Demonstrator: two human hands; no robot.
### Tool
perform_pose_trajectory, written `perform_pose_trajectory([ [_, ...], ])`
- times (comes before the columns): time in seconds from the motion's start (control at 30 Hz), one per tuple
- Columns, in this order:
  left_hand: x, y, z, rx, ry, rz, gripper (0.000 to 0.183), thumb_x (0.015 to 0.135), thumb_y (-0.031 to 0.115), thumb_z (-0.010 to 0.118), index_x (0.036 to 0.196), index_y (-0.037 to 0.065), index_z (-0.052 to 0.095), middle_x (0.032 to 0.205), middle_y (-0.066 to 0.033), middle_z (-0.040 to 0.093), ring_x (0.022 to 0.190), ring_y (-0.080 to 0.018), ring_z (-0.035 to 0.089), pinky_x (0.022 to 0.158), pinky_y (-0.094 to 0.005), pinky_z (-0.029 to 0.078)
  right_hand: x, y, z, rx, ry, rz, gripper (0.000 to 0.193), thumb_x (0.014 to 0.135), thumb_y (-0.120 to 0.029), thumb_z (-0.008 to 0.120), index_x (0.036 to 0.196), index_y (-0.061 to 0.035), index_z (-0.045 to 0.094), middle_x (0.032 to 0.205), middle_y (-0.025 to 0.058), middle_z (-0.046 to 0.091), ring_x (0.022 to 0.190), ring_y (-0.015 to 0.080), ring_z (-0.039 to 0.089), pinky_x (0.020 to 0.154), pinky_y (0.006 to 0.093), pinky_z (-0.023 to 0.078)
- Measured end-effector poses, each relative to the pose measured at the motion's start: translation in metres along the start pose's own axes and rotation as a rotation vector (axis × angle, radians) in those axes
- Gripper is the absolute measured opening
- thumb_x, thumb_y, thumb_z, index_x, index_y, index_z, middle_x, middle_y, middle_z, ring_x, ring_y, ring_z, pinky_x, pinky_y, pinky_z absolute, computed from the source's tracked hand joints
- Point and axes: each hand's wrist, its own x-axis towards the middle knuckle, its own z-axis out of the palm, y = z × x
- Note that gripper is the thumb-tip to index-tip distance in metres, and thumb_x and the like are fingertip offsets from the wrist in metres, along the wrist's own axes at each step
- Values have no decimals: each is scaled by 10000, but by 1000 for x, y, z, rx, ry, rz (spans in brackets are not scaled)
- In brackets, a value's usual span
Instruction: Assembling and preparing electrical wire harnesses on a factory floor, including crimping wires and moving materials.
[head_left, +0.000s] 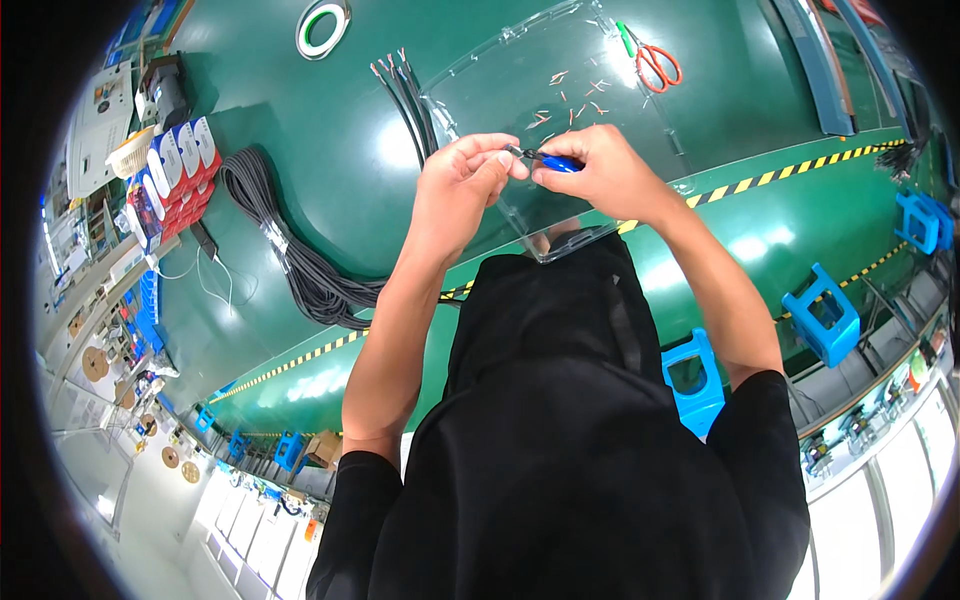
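My left hand point(468, 185) pinches a small dark piece that looks like a cable end point(515, 150) between thumb and fingertips. In my right hand point(605, 172) is a pair of blue-handled pliers point(562, 163), gripped with its metal jaws pointing left and meeting the piece. Both hands are over a clear plastic tray point(470, 62). Inside it lie several short wire scraps point(570, 100). Beyond my left hand, several cut black cables point(408, 110) rest on the green table, their ends stripped to thin wires.
Red-handled scissors point(658, 68) lie at the tray's far right. A roll of tape point(322, 30) sits far left. A coil of dark cable point(290, 245) and red-white boxes point(180, 170) are on the left. Blue stools point(822, 315) stand behind the striped table edge.
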Motion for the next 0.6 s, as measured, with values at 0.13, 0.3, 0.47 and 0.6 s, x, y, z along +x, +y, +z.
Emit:
perform_pose_trajectory([
  [0.13,27,-46,-6,-68,67,-33,257,982,79,586,1186,-74,559,920,-92,673,665,-56,458,565,-211,372,8,29,13,328,8,219,287,856,-233,735,798,28,630,617,58,487,566,103,462,539,331,386],
  [0.3,7,-67,-24,-143,100,-98,128,986,112,605,1031,-8,601,879,-60,671,667,-60,470,563,-218,369,15,67,15,-224,202,349,242,791,-167,734,938,14,673,826,136,670,756,240,647,745,355,515],
  [0.47,-67,-71,-60,-368,-60,-322,181,1003,189,616,1069,23,642,793,-18,644,611,-47,446,532,-205,337,24,46,62,67,243,145,241,791,-174,731,943,3,672,813,147,675,755,269,671,735,373,519],
  [0.6,-142,-121,-99,-381,-65,-347,158,1005,186,604,1073,59,669,768,24,598,621,-53,466,528,-215,342,59,14,131,-202,150,-37,247,781,-178,737,876,26,636,830,227,674,827,417,665,772,463,525],
])
